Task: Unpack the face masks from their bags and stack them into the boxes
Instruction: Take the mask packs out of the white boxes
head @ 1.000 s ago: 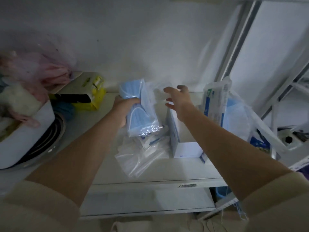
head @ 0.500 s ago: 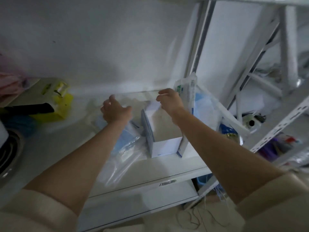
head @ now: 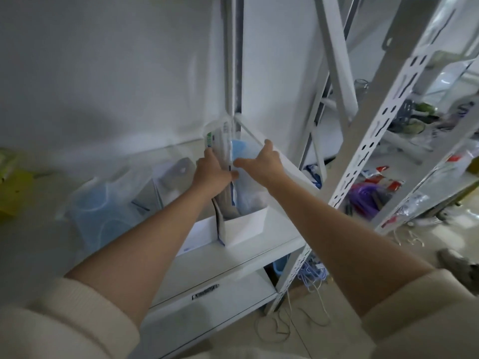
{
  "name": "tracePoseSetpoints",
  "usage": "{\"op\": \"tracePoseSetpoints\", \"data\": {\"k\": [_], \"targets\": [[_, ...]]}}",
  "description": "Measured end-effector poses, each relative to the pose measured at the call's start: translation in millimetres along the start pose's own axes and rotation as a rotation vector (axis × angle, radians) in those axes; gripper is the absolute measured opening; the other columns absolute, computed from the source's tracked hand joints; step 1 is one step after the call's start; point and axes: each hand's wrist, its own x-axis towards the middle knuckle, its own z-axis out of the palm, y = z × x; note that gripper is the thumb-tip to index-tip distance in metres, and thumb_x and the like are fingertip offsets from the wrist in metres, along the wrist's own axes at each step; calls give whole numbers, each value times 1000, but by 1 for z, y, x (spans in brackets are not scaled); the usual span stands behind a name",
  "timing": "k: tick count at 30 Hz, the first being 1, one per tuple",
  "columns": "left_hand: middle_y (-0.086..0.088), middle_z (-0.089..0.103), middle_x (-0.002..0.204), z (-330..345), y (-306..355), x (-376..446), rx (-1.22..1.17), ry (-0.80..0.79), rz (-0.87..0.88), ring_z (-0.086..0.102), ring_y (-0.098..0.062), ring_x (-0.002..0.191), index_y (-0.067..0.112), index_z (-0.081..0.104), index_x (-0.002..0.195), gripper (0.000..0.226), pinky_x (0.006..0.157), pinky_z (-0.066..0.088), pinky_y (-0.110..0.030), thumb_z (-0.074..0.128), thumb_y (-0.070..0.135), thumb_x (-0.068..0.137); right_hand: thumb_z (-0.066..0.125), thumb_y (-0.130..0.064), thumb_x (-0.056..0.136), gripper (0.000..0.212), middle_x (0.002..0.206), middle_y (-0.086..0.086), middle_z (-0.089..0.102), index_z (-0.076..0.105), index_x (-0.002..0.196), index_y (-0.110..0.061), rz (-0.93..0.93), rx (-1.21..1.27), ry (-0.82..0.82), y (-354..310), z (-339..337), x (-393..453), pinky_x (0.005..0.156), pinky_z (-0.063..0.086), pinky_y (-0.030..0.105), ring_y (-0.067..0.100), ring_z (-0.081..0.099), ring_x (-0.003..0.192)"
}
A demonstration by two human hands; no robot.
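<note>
Pale blue face masks [head: 239, 149] in a clear plastic bag with a green-and-white printed edge [head: 220, 141], standing upright at centre frame, just above the open white cardboard box [head: 243, 224] on the white metal shelf [head: 280, 239]. Head view only. Left hand [head: 211, 172] curled around the left side of that bag, thumb pressing its front edge. Right hand [head: 261, 164] on the bag's right side, fingers spread and reaching toward the far rim of the shelf, thumb pointing left and touching the plastic; whether actually gripping or merely resting against it, cannot tell through the blur. Both bare forearms stretching up from cream sleeves at the lower corners of the frame. Lower part of the bag dipping into the box, grey and blue contents showing behind the box's front wall.

Left of the box, a second white carton [head: 199, 234] lying low, mostly hidden behind the left forearm. Further left, at mid-left of the frame, another clear bag of blue masks [head: 101, 211] lying flat on the shelf, crumpled plastic around it. At the far left edge, a yellow object [head: 13, 193], blurred. Right half of the frame filled by perforated white shelf uprights [head: 368, 130], with red, purple and clear packets [head: 373, 187] scattered on the surface beyond. At lower centre, loose white and blue ear-loop strings [head: 311, 275] on the floor beneath the shelf.
</note>
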Motion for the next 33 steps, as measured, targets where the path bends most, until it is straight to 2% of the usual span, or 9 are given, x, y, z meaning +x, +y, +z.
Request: {"op": "tracePoseSetpoints", "data": {"k": [6, 9, 12, 14, 17, 20, 23, 26, 33], "targets": [[-7, 45, 140, 10, -2, 2, -103, -172, -133, 48, -26, 126, 11, 13, 148, 102, 99, 48, -41, 80, 12, 72, 77, -44, 71, 76, 121, 9, 55, 42, 129, -8, 20, -33, -111, -4, 6, 14, 75, 45, 32, 26, 55, 108], [-11, 57, 129, 23, -1, -2, 76, -275, -106, 55, -28, 118, 5, 37, 141, 74, 101, 48, -41, 75, 11, 77, 78, -54, 63, 67, 95, 3, 58, 49, 105, -11, -27, -73, -113, -7, 15, 18, 67, 45, 30, 21, 58, 86], [-14, 62, 121, 17, 0, -2, 142, -390, -113, 59, -29, 112, 3, 50, 131, 62, 94, 50, -37, 75, 14, 76, 77, -51, 61, 65, 85, 0, 57, 49, 105, -12, -41, -99, -84, -6, 26, 23, 65, 45, 29, 20, 57, 80], [-7, 57, 127, 1, 2, -2, 285, -528, -69, 56, -25, 115, 4, 41, 139, 78, 95, 49, -34, 78, 27, 75, 75, -50, 62, 65, 89, 1, 58, 48, 108, -12, -37, -128, -56, -7, 31, 28, 66, 46, 30, 22, 57, 80], [-8, 40, 148, -23, 5, -4, 764, -614, 93, 41, -25, 134, 13, 24, 151, 107, 110, 38, -37, 73, 62, 69, 76, -37, 67, 61, 84, 0, 51, 45, 113, -12, -21, -130, -63, -6, 36, 34, 68, 45, 31, 23, 56, 83], [-5, 16, 161, -36, -7, -9, 908, -590, 151, 12, -26, 148, 27, 14, 154, 101, 117, 20, -44, 59, 72, 75, 73, -22, 72, 54, 99, 7, 57, 42, 114, -12, -70, -185, -53, 0, 40, 36, 72, 44, 34, 31, 60, 99], [0, 12, 161, -37, -29, -13, 770, -544, 232, 7, -23, 149, 28, 9, 154, 92, 119, 17, -43, 59, 59, 83, 69, -15, 75, 46, 102, 9, 57, 43, 112, -12, -98, -174, -43, 3, 38, 36, 74, 50, 36, 32, 60, 100], [-3, 16, 156, -34, -37, -19, 570, -424, 273, 20, -24, 145, 17, 12, 151, 99, 115, 26, -38, 69, 53, 79, 70, -14, 72, 47, 100, 4, 60, 47, 113, -15, -88, 0, 16, -7, 20, 37, 78, 56, 39, 28, 63, 96], [-2, 39, 145, -41, 8, -2, -222, -80, 12, 46, -19, 127, 13, 4, 152, 88, 106, 38, -33, 58, 47, 91, 74, -11, 61, 52, 98, -1, 70, 58, 109, -22, -237, 360, 116, -40, -36, 21, 77, 59, 39, 22, 68, 89]]}}
